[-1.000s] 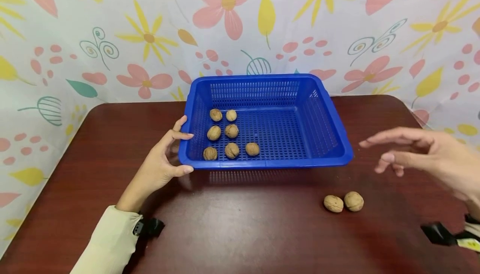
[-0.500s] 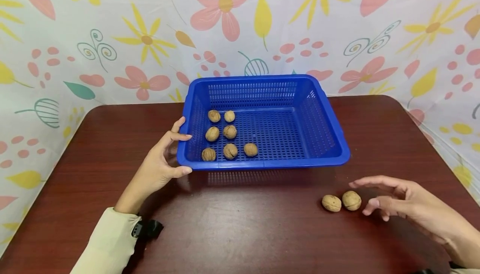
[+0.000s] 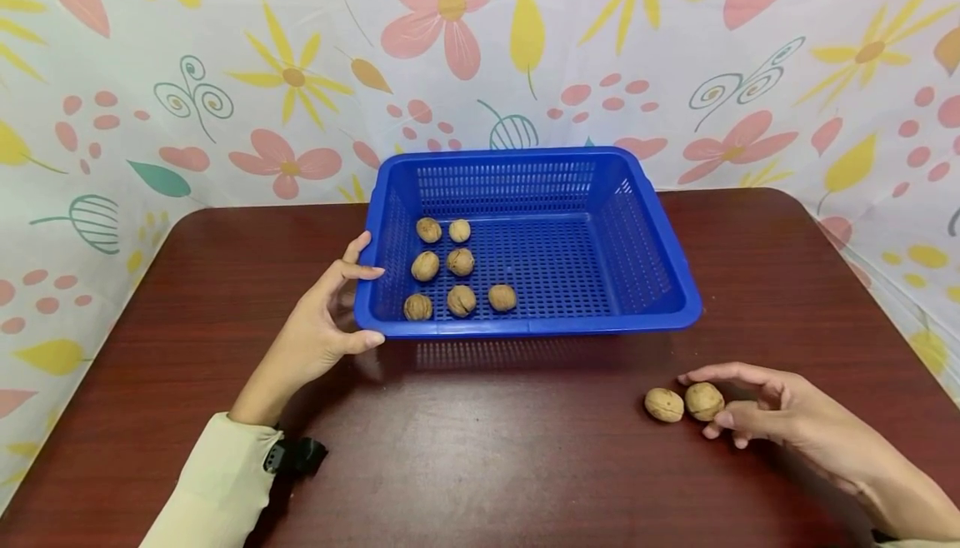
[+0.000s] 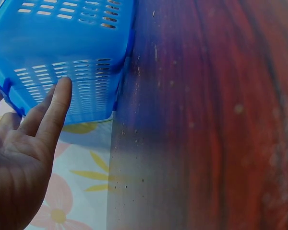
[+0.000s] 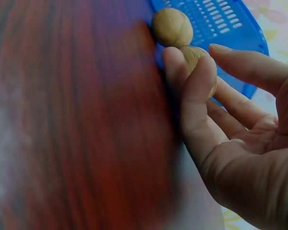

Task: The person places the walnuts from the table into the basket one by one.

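A blue plastic basket (image 3: 525,329) with slotted walls stands on the table, several walnuts (image 3: 461,301) lying in its left part. My left hand (image 3: 318,323) holds its left end, thumb at the front corner and fingertips over the left rim. In the left wrist view, fingers of the left hand (image 4: 26,148) lie against the slotted basket (image 4: 62,45). To the basket's front right, my right hand (image 3: 780,415) pinches a walnut (image 3: 704,401) between thumb and fingers. Close to its left sits another walnut (image 3: 663,405). In the right wrist view, the fingers partly hide the pinched walnut (image 5: 192,53).
A dark reddish-brown wooden table (image 3: 480,465) bears everything. Behind it hangs a white cloth (image 3: 630,115) printed with pink and yellow flowers, close to the basket's back rim.
My right hand has come down and leftward from beside the basket, and its fingers have closed round the right one of the two table walnuts. My left hand stays at the basket.
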`<state>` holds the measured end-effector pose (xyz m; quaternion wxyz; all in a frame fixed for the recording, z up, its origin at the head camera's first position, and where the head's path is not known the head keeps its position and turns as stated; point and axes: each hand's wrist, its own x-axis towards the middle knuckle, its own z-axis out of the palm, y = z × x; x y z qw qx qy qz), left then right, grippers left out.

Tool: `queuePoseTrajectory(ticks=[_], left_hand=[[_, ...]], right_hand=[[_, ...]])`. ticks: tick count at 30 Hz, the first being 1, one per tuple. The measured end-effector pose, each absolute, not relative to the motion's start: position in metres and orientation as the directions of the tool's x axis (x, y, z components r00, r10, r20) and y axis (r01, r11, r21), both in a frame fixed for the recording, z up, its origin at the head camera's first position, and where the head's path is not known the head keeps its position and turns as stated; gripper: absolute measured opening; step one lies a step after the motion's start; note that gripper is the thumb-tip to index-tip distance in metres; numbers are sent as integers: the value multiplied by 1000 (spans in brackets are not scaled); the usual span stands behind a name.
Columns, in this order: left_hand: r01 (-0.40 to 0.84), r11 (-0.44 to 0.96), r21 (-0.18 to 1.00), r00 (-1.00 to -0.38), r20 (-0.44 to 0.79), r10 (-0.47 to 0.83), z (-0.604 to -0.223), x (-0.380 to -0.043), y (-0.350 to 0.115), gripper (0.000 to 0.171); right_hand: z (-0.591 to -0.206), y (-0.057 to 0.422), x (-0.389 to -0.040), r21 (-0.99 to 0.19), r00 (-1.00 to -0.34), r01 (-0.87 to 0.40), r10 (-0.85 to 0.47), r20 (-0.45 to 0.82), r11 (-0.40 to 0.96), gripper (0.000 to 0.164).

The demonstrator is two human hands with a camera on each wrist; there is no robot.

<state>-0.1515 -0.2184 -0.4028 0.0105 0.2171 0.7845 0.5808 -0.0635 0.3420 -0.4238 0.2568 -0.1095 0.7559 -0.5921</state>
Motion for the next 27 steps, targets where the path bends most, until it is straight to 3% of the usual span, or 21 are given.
queuePoseTrajectory(ticks=[15, 21, 27], left_hand=[[333, 232, 914, -904, 240, 353, -402, -152, -218, 65], [336, 228, 914, -903, 243, 355, -403, -152, -219, 65], [332, 222, 917, -902, 240, 358, -403, -152, -218, 66]], right_hand=[[-421, 342, -61, -939, -895, 168, -353, -273, 301, 38], [-410, 351, -63, -964, -901, 91, -392, -187, 249, 43], [-393, 348, -68, -954, -923, 18, -362, -130, 298, 45]])
